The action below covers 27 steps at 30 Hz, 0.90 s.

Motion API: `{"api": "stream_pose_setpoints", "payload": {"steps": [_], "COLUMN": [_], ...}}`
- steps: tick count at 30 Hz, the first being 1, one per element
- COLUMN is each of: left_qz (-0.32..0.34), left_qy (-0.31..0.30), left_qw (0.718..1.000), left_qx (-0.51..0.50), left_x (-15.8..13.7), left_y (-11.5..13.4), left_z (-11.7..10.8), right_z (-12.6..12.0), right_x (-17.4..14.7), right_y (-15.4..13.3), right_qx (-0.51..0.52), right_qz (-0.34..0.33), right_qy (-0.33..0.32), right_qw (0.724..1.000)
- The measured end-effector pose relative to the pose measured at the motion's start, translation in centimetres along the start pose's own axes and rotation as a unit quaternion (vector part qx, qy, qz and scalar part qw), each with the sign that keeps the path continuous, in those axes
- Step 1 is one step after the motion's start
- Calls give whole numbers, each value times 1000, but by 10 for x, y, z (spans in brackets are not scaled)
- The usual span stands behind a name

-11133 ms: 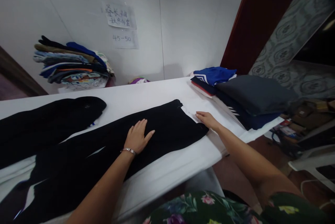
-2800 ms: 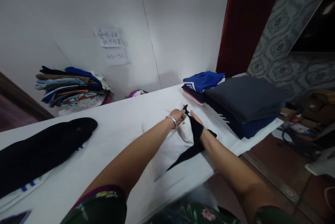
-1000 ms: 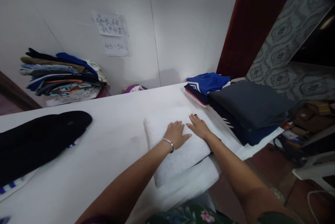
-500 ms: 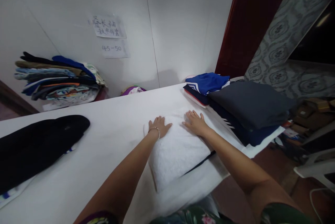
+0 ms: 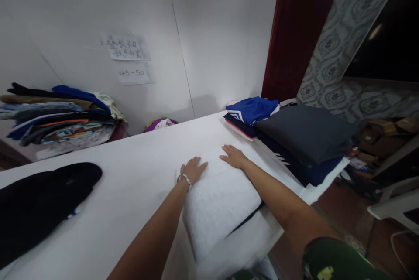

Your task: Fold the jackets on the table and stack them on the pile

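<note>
Together, the left hand (image 5: 194,170) and right hand (image 5: 235,157) lie, fingers loosely spread, on the far end of the folded white cloth (image 5: 225,203) on the counter (image 5: 137,162), maybe to keep it smooth. Black clothes (image 5: 49,201) lie left of it.

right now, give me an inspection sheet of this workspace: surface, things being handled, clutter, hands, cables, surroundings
Surface: white table
Things handled: white folded cloth, black edge showing at its near right side
Clutter: black garment at left; clothes pile past the far edge; garment stack at right
Hands: left hand and right hand apart, palms down at the cloth's far end
Cables: possibly a pale cord at lower right, unclear
Surroundings: handwritten papers on the wall, dark red door, white chair
</note>
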<state>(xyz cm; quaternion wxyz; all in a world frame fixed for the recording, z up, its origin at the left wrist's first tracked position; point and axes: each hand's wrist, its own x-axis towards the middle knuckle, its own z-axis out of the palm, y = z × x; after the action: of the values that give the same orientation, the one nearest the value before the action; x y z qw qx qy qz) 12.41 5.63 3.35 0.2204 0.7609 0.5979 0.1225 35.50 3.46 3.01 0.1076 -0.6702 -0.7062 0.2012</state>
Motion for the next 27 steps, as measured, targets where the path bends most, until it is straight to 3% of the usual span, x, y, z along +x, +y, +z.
{"api": "stream_pose_setpoints", "payload": {"steps": [8,12,18,23,27], "left_qz": [7,16,98,104,57], "left_qy": [76,105,129,143,169], "left_qw": [991,986,987,983,983], "left_qx": [-113,-126,-2,37,-42], "left_x": [-13,-40,-89,-96,-103], "left_y": [-17,-22,-15,-10,-15], "left_z": [-24,-21,7,14,19], "right_z": [-29,-40,-4,17,20], "right_x": [-10,-49,-125,-133,-138], "right_y": [-15,-18,17,37,38], "right_qx": [36,52,53,76,59], "right_qz": [-6,-9,-22,-27,10], "right_qy": [3,38,71,123,166], "right_qw": [999,998,996,989,984]}}
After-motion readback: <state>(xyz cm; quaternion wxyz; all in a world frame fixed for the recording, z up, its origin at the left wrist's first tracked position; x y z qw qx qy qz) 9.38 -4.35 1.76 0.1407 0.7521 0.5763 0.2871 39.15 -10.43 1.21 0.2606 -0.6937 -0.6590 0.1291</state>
